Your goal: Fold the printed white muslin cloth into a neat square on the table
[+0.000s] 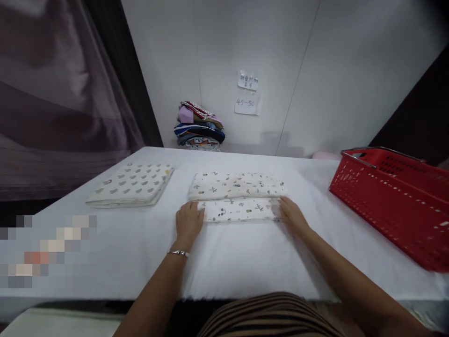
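A white cloth (238, 186) printed with small leaves and figures lies in front of me, its near part folded over into a narrow strip. My left hand (189, 221) is closed on the left end of that strip, thumb on the cloth and fingers bent at the edge. At the opposite end, my right hand (293, 216) grips the strip's right edge; its fingertips are partly hidden. A bracelet (178, 253) circles my left wrist. Left of the cloth sits another folded cloth (135, 184) with rows of grey-green shapes.
On the right side of the white table (242, 267) stands a red basket (389, 206) with metal handles. A pile of folded fabrics (199, 126) rises behind the table against the wall. Paper notes (247, 103) are stuck there. A curtain (63, 103) hangs at left.
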`<state>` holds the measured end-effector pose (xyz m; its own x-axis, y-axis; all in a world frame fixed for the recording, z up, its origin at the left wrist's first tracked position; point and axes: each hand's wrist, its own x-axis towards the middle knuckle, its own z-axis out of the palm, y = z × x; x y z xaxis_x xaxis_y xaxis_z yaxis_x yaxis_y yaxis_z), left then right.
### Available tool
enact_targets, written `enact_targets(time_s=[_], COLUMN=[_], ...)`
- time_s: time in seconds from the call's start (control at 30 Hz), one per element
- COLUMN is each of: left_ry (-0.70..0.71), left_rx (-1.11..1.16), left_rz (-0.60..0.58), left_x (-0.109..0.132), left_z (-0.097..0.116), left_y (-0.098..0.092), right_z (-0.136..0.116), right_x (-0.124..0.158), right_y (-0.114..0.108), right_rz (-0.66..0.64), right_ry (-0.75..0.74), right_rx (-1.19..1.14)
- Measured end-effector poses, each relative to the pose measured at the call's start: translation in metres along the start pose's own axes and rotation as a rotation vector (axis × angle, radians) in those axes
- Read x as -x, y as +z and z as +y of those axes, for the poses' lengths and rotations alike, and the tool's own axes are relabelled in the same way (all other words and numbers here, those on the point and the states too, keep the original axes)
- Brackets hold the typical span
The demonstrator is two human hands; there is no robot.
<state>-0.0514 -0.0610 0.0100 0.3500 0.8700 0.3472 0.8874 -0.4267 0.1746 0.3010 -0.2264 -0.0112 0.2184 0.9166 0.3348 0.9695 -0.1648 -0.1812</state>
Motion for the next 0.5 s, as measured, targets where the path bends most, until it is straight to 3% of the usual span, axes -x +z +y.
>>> enact_targets(time_s=[0.1, 0.2, 0.5], left_ry=[0.184, 0.173, 0.142], left_rx=[0.032, -0.004, -0.033], left_rz=[-0.076, -0.165, -0.216], left_x=[-0.001, 0.002, 0.004], left_z=[0.008, 0.005, -0.001], left_y=[0.011, 0.022, 0.028], right_z=[-0.019, -0.023, -0.002], right_x=[-0.013, -0.017, 0.003], right_y=[0.006, 0.01, 0.015], right_rz=[-0.172, -0.313, -0.258], right_ry=[-0.042, 0.029, 0.184], right_rx=[-0.044, -0.003, 0.11])
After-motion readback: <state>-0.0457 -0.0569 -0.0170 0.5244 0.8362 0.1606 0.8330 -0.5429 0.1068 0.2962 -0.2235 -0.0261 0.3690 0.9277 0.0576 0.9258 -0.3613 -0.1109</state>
